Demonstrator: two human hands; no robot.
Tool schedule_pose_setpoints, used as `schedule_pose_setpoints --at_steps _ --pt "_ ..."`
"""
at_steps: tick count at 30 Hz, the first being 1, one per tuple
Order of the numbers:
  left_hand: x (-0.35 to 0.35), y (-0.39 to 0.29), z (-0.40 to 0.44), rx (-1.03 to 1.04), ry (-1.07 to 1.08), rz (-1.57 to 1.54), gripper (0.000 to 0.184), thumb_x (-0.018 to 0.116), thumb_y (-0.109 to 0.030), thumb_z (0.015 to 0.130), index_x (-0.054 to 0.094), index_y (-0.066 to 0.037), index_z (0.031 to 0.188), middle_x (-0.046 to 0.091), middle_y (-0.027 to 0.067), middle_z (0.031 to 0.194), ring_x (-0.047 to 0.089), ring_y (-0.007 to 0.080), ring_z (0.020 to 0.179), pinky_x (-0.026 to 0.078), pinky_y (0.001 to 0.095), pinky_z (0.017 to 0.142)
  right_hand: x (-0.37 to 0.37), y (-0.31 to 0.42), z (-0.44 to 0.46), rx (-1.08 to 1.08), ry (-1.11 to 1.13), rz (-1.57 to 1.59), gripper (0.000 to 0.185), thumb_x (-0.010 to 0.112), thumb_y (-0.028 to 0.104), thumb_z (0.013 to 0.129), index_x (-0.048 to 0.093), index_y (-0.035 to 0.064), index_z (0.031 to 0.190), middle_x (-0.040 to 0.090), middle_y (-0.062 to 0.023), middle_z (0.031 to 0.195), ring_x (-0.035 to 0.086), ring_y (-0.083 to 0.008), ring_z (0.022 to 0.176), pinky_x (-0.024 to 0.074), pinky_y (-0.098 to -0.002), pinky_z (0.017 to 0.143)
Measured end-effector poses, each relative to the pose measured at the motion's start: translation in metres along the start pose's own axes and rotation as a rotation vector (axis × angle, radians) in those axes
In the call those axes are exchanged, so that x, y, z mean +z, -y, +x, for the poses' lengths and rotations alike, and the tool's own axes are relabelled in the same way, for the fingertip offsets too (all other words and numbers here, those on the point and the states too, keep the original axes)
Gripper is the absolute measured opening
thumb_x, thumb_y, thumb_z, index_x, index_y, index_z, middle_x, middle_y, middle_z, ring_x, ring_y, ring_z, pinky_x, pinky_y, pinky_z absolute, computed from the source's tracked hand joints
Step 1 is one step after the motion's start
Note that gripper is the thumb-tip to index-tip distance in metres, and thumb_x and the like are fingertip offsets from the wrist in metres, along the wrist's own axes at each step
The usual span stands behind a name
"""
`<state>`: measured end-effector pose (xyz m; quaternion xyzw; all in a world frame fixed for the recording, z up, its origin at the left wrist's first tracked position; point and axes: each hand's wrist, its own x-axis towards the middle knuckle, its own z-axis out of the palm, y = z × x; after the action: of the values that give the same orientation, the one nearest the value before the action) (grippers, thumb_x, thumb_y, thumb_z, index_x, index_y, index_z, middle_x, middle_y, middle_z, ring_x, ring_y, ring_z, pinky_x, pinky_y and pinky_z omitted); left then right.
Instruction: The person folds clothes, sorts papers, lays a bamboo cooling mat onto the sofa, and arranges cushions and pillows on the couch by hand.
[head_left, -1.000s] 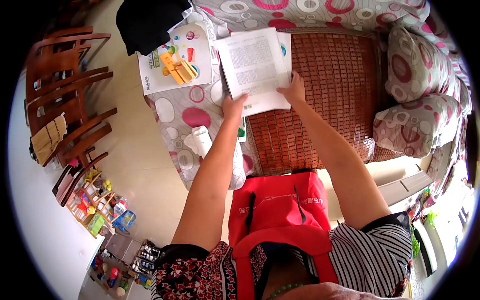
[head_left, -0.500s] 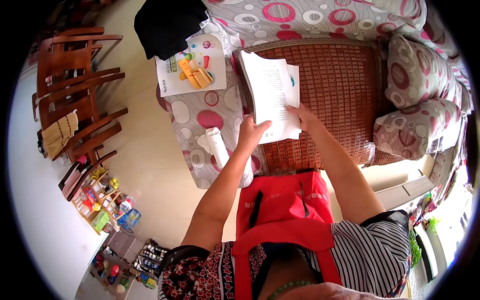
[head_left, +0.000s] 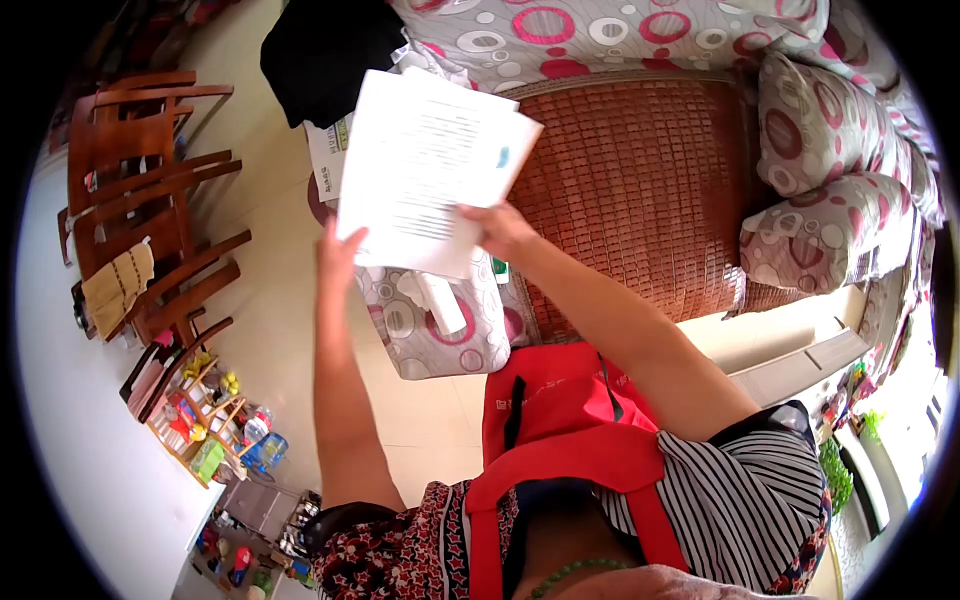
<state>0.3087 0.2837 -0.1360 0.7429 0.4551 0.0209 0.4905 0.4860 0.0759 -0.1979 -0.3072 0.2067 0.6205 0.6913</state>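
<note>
A stack of printed papers (head_left: 425, 170) is held up between both hands over the sofa's armrest. My left hand (head_left: 337, 250) grips its lower left corner, thumb on top. At the lower right edge, my right hand (head_left: 500, 230) pinches the sheets, fingers on the printed side. The sheets are slightly fanned, and a small blue-green mark shows near the right edge. Beneath them, mostly covered, lies a printed sheet (head_left: 325, 165) on the armrest (head_left: 470, 345). A white roll-shaped item (head_left: 440, 303) lies just below the papers, partly hidden.
A brown woven mat (head_left: 640, 190) covers the sofa seat, with patterned cushions (head_left: 825, 230) at the right. Black cloth (head_left: 325, 60) lies at the armrest's far end. Wooden chairs (head_left: 150, 190) stand along the left. I wear a red apron (head_left: 560, 390).
Both hands have carried the papers left, from above the woven mat to above the armrest. The papers now cover most of the colourful printed sheet, and they are fanned wider.
</note>
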Motion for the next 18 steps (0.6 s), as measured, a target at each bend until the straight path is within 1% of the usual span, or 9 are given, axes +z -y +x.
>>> schedule_pose_setpoints --at_steps 2,3,6,10,12,15,16,17,18 --pt "-0.030 0.001 0.040 0.064 -0.149 0.433 0.039 0.068 -0.020 0.080 0.055 0.004 0.108 0.066 0.0199 0.097 0.064 0.0280 0.088 0.050 0.0378 0.079 0.020 -0.014 0.027 0.030 0.045 -0.043 0.043 0.063 0.009 0.085 0.049 0.0090 0.125 0.054 -0.0085 0.124 0.049 -0.0251 0.118 0.0401 -0.0424 0.100" --pt "-0.032 -0.011 0.053 -0.011 -0.192 0.630 0.038 0.067 -0.014 0.078 0.056 -0.001 0.112 0.063 0.0202 0.104 0.060 0.0321 0.098 0.046 0.0408 0.085 0.029 -0.011 0.030 0.042 0.054 -0.101 0.043 0.061 0.011 0.087 0.046 0.0103 0.128 0.054 -0.0077 0.123 0.048 -0.0234 0.118 0.0417 -0.0413 0.098" --pt "0.010 -0.038 0.062 0.553 -0.622 0.944 0.037 0.065 -0.009 0.076 0.057 -0.003 0.112 0.059 0.0177 0.110 0.054 0.0344 0.106 0.043 0.0422 0.089 0.005 -0.001 0.051 0.040 0.048 -0.374 0.037 0.061 0.017 0.087 0.052 0.0088 0.123 0.059 -0.0044 0.110 0.056 -0.0182 0.103 0.0471 -0.0358 0.085" --pt "0.124 -0.083 0.061 0.655 -0.122 0.398 0.026 0.060 -0.003 0.078 0.059 -0.004 0.105 0.059 0.0162 0.106 0.055 0.0337 0.101 0.044 0.0397 0.088 -0.080 0.057 0.070 -0.150 -0.085 -0.607 0.022 0.060 0.017 0.086 0.066 0.0075 0.105 0.067 -0.0061 0.091 0.064 -0.0179 0.085 0.0513 -0.0332 0.070" --pt "0.181 -0.093 0.073 0.649 0.038 0.328 0.020 0.060 -0.003 0.080 0.061 -0.003 0.100 0.061 0.0151 0.103 0.058 0.0331 0.096 0.046 0.0380 0.087 -0.113 0.117 0.063 -0.435 -0.313 -1.152 0.021 0.059 0.015 0.085 0.067 0.0069 0.102 0.068 -0.0116 0.092 0.065 -0.0205 0.086 0.0520 -0.0343 0.071" --pt "0.246 -0.079 0.120 0.707 0.081 0.383 0.021 0.062 -0.006 0.080 0.060 0.001 0.100 0.061 0.0151 0.104 0.056 0.0329 0.100 0.046 0.0384 0.088 -0.153 0.212 0.048 -0.649 -0.488 -1.638 0.026 0.057 0.015 0.085 0.063 0.0087 0.110 0.066 -0.0137 0.104 0.063 -0.0268 0.095 0.0512 -0.0380 0.079" --pt "0.258 -0.078 0.139 0.653 0.120 0.470 0.029 0.062 -0.009 0.081 0.058 0.001 0.108 0.058 0.0178 0.114 0.054 0.0337 0.108 0.043 0.0385 0.094 -0.166 0.239 0.051 -0.726 -0.516 -1.763 0.028 0.056 0.016 0.086 0.062 0.0100 0.113 0.065 -0.0131 0.107 0.062 -0.0290 0.097 0.0508 -0.0391 0.082" --pt "0.272 -0.076 0.155 0.596 0.084 0.559 0.032 0.062 -0.011 0.082 0.056 0.002 0.111 0.056 0.0205 0.116 0.051 0.0357 0.111 0.042 0.0392 0.095 -0.178 0.264 0.054 -0.563 -0.617 -1.902 0.034 0.054 0.016 0.088 0.057 0.0143 0.121 0.058 -0.0113 0.122 0.058 -0.0295 0.107 0.0490 -0.0400 0.087" --pt "0.285 -0.070 0.170 0.535 0.050 0.649 0.036 0.062 -0.012 0.082 0.053 0.003 0.113 0.053 0.0233 0.119 0.049 0.0376 0.113 0.041 0.0398 0.097 -0.193 0.286 0.057 -0.565 -0.631 -1.986 0.039 0.052 0.016 0.089 0.051 0.0182 0.128 0.046 -0.0111 0.135 0.053 -0.0296 0.114 0.0474 -0.0386 0.091"
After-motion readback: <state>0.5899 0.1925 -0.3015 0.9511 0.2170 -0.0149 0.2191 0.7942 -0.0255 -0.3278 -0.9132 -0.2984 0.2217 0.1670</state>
